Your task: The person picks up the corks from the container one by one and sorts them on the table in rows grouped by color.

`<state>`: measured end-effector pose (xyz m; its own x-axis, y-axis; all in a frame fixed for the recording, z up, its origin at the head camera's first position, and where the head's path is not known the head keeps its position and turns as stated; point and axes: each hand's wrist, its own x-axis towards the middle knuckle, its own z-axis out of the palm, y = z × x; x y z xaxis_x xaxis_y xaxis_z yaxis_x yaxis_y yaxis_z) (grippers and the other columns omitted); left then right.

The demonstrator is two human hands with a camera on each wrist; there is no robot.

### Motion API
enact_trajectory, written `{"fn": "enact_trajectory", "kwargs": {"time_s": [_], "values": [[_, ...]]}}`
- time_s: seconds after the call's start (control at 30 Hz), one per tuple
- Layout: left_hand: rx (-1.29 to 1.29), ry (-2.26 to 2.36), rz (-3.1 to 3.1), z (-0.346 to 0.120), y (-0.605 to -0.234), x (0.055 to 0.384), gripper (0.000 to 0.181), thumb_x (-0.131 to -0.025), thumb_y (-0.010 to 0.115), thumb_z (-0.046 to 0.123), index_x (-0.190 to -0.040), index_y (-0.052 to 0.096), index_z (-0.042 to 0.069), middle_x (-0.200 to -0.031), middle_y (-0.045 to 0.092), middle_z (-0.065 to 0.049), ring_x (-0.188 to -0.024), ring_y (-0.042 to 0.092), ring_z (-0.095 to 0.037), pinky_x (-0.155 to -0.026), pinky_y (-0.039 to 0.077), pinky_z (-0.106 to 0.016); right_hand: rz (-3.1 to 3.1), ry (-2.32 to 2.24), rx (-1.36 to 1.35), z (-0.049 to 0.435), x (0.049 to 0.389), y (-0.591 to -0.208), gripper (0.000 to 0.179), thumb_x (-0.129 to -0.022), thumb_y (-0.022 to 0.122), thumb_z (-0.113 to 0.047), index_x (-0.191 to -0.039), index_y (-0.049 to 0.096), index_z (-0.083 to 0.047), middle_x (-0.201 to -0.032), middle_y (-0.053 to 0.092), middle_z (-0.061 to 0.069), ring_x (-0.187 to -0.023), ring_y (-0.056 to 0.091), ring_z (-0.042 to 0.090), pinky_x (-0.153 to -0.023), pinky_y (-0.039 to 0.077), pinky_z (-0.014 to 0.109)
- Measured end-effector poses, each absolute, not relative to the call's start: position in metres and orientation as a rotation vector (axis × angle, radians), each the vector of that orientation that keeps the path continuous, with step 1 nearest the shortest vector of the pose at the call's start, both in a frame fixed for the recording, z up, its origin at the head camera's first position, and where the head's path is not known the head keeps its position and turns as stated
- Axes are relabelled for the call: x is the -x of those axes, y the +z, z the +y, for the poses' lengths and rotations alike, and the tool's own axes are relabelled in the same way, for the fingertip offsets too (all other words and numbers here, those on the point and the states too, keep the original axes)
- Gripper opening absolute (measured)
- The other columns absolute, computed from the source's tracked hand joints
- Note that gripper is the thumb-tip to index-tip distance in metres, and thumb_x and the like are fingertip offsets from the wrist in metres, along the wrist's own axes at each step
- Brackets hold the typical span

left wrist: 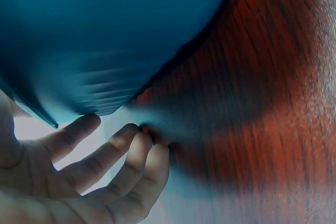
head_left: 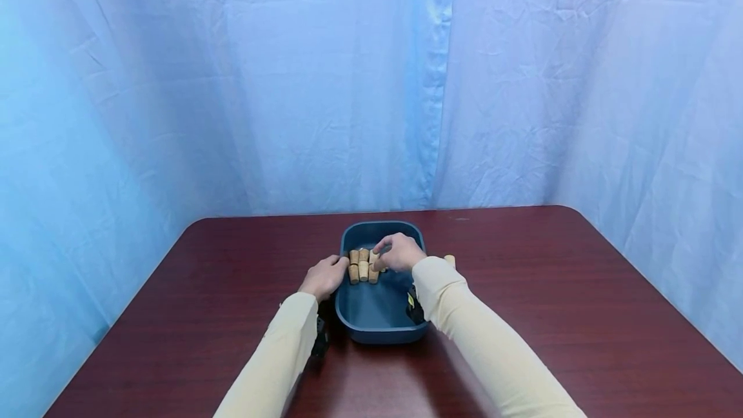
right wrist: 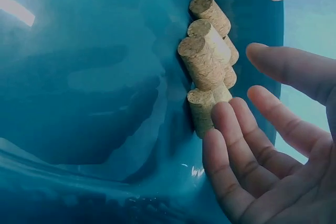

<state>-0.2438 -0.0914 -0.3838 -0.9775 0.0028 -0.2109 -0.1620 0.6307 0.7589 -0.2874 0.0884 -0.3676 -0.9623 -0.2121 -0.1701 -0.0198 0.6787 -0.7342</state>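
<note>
A blue plastic bin (head_left: 380,329) stands on the table with several tapered cork stoppers (right wrist: 200,62) grouped inside, against its left wall. My left hand (head_left: 326,275) holds that wall: the thumb reaches over the rim, and the index finger (left wrist: 79,129) touches the outside just below it. The other fingers hang loosely curled beside the bin. Over the corks is my right hand (head_left: 400,252), its fingers spread and slightly bent, thumb apart, with nothing between them. In the right wrist view its fingertips (right wrist: 223,113) overlap the nearest corks.
Another cork (head_left: 449,260) stands right of the bin, partly hidden by the right sleeve (head_left: 444,282). The dark red wooden table (head_left: 551,315) extends to both sides. Pale blue curtains (head_left: 325,82) hang behind it. A black wrist device (head_left: 415,307) overlaps the bin's right wall.
</note>
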Motion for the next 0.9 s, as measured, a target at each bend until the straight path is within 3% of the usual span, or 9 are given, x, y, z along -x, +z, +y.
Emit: {"fn": "enact_trajectory", "kwargs": {"time_s": [0.33,0.63,0.9], "values": [[0.135,1.270,2.663,-0.0902,-0.3807,0.2406,0.051,-0.109,0.037,0.031,-0.148,0.050,0.000,-0.140,0.055,-0.024,-0.101,0.058,-0.033,-0.081,0.052,-0.045,2.629,-1.051,0.167,0.0886,0.2880,-0.3676,0.026,-0.083,0.082,-0.012,-0.108,0.075,-0.008,-0.090,0.068,0.007,-0.080,0.065,0.023,-0.068,0.056,0.037],[0.135,1.272,2.661,-0.0904,-0.3827,0.2409,0.052,-0.109,0.037,0.032,-0.148,0.049,0.001,-0.142,0.054,-0.024,-0.105,0.059,-0.034,-0.085,0.053,-0.047,2.639,-1.020,0.168,0.0858,0.2858,-0.3694,0.023,-0.080,0.083,-0.009,-0.101,0.075,-0.008,-0.074,0.064,0.004,-0.066,0.060,0.018,-0.052,0.046,0.027],[0.142,1.283,2.653,-0.0903,-0.3832,0.2405,0.052,-0.109,0.037,0.032,-0.148,0.050,0.001,-0.140,0.056,-0.023,-0.101,0.059,-0.033,-0.081,0.052,-0.045,2.662,-1.012,0.176,0.0839,0.2859,-0.3749,0.022,-0.078,0.086,-0.009,-0.096,0.073,-0.009,-0.065,0.058,0.003,-0.057,0.051,0.016,-0.050,0.041,0.029]]}}
